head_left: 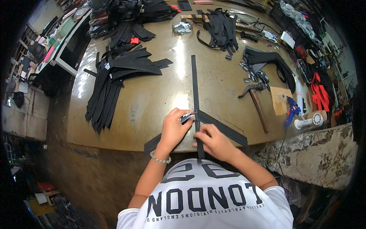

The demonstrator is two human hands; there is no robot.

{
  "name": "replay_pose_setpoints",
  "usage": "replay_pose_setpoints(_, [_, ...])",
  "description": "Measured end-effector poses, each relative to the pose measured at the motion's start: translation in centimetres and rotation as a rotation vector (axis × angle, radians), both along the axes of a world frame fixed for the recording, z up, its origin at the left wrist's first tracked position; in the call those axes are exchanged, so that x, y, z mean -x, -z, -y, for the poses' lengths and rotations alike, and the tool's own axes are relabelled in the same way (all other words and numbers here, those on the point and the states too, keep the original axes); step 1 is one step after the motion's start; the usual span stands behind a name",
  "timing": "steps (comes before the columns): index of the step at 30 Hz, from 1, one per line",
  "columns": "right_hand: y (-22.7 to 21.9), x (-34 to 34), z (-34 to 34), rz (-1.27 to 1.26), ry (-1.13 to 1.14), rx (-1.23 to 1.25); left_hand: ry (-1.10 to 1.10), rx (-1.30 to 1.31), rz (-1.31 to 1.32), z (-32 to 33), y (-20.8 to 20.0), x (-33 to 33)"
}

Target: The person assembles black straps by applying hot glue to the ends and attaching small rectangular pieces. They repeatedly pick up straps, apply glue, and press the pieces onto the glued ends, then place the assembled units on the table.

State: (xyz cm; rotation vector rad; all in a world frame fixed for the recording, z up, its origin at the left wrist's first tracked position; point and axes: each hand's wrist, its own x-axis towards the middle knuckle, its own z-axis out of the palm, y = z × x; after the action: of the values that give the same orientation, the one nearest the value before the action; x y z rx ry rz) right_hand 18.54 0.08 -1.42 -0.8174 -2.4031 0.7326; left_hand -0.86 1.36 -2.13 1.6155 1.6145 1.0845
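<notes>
Left fingers of the left hand (173,128) pinch small clips (186,117) against the black strap (195,84) running toward twelve o'clock; right hand (213,143) curls there, grip unclear. Hammer (259,108) at three, strap pile (131,66) at ten.

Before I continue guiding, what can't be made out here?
- Small silvery metallic pieces in the left hand: head view, hand hides count.
- Whether the right hand grips the long black woven strap: head view, curled hand hides it.
- Farthest heap of black woven straps: head view, cut by top edge.
</notes>
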Motion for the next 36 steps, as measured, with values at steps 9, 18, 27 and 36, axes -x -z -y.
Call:
replay_pose_setpoints(9, [-0.6, 0.8, -8.0, -0.171, 0.138, 0.464, 0.0, 0.0, -0.022, -0.2, 0.6, 0.3])
replay_pose_setpoints(18, [-0.4, 2.0, -9.7, -0.114, 0.255, 0.707, 0.001, 0.042, 0.006, -0.3, 0.4, 0.4])
replay_pose_setpoints(27, [-1.4, 2.7, -9.6, -0.076, 0.332, 0.685, -0.032, 0.022, -0.19, 0.0, 0.1, -0.7])
replay_pose_setpoints(36, [-0.9, 0.6, -6.7, 0.028, 0.284, -0.019, 0.04, 0.035, -0.259, 0.4, -0.8, -0.9])
